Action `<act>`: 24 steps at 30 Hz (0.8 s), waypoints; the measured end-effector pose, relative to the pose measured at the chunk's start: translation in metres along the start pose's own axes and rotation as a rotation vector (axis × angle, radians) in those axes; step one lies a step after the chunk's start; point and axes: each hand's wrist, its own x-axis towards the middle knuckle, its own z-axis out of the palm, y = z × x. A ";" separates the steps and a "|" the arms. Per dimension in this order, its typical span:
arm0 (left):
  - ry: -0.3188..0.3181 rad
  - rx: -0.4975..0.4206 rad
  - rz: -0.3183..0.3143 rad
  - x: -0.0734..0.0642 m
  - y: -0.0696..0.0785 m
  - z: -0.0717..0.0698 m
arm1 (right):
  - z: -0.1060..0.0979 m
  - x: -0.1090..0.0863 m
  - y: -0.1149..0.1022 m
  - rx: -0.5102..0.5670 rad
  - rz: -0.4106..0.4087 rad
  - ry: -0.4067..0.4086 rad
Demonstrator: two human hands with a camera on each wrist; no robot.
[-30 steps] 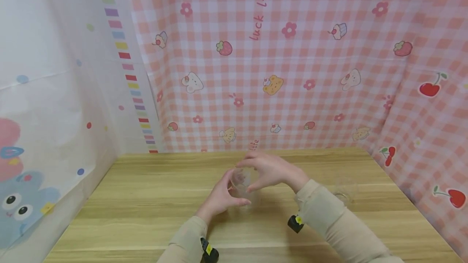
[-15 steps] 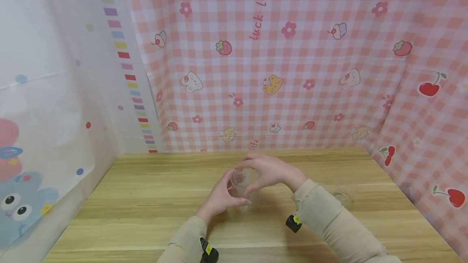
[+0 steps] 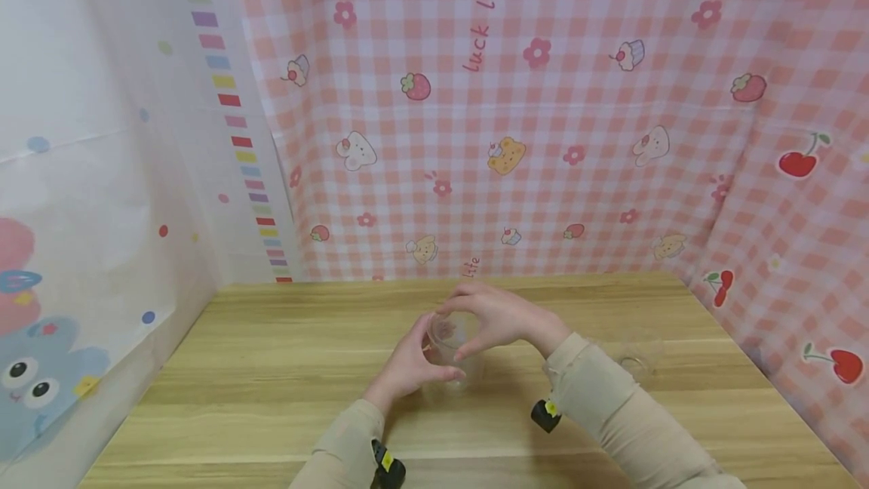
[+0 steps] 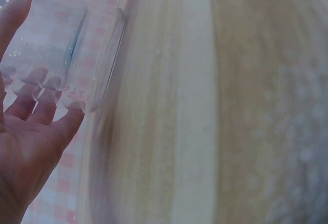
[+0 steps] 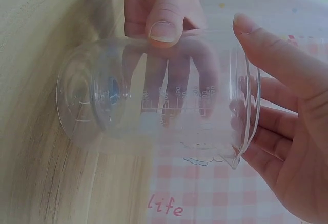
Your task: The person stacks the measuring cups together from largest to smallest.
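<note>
A clear measuring cup [image 3: 444,332] with printed graduations, a spout and a flared base stands upright near the middle of the table. Curled round its side is my left hand [image 3: 406,370], thumb in front and fingers seen through the wall in the right wrist view. My right hand [image 3: 504,315] holds the rim from above, its thumb on one side and fingers on the other. The right wrist view shows the cup [image 5: 159,119] sideways, with a doubled edge at the rim; whether that is a second piece I cannot tell. In the left wrist view the cup [image 4: 48,34] is partly cut off.
Another clear vessel [image 3: 640,362] stands on the wooden table [image 3: 285,413] to the right, beyond the right sleeve, hard to make out. A pink checked cloth [image 3: 570,112] hangs behind the table and along its right; a white printed sheet [image 3: 88,112] hangs on the left.
Both hands keep nearly the same place on the cup. The right thumb and wrist have shifted slightly left, and the head view has tilted a little.
</note>
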 end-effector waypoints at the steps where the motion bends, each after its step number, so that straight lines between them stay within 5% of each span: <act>1: 0.000 0.003 0.001 0.001 -0.004 0.000 | 0.000 0.000 0.000 -0.002 -0.001 0.000; 8: 0.010 0.018 -0.003 0.011 -0.032 0.002 | 0.000 -0.001 0.000 -0.011 -0.013 0.008; 24: 0.012 0.025 0.009 0.011 -0.033 0.001 | 0.001 -0.003 -0.004 -0.023 0.029 -0.004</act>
